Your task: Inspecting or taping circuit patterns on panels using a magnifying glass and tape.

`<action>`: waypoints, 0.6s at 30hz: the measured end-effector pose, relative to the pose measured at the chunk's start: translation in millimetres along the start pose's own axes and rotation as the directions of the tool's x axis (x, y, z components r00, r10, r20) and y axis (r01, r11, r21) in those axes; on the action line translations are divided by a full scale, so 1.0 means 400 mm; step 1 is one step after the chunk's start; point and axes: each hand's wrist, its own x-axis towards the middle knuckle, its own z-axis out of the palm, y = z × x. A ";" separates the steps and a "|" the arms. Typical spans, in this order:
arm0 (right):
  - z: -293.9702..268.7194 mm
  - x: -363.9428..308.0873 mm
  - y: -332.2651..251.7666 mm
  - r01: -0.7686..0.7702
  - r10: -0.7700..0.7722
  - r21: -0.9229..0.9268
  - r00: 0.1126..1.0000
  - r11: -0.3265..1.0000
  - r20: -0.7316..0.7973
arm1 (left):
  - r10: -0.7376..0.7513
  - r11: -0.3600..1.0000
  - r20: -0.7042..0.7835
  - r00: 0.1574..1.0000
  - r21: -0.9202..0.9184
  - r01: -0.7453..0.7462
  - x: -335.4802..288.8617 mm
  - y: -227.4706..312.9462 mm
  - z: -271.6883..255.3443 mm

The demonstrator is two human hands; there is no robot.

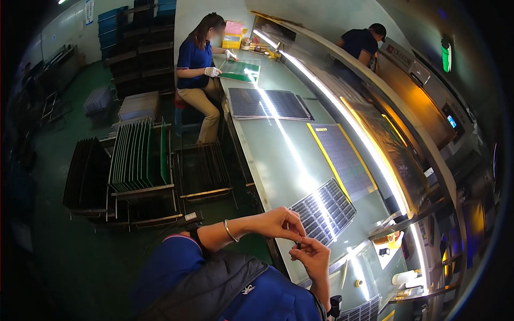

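Observation:
My left hand (282,223), with a silver bracelet on its wrist, is closed, its fingertips pinched together. Just below it my right hand (313,257) is closed as well, thumb and fingers meeting my left fingertips. Between them is a small dark piece (299,245), too small to name exactly. Both hands are over the near edge of the worktable. Just beyond them lies a dark panel with a light grid (326,211) on the tabletop, apart from my fingers. A dark sheet with yellow edges (345,160) lies behind that panel.
The long light worktable (267,155) runs away from me under a bright tube lamp (342,123). A gloved person (195,69) sits at its far left with a green board (240,70). Racks of upright green boards (140,155) stand left. Another person (361,45) works behind.

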 end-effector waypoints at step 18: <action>0.016 0.000 0.009 -0.020 0.020 0.024 0.999 1.000 -0.028 | -0.022 0.999 -0.055 0.998 -0.033 0.020 -0.011 -0.039 -0.004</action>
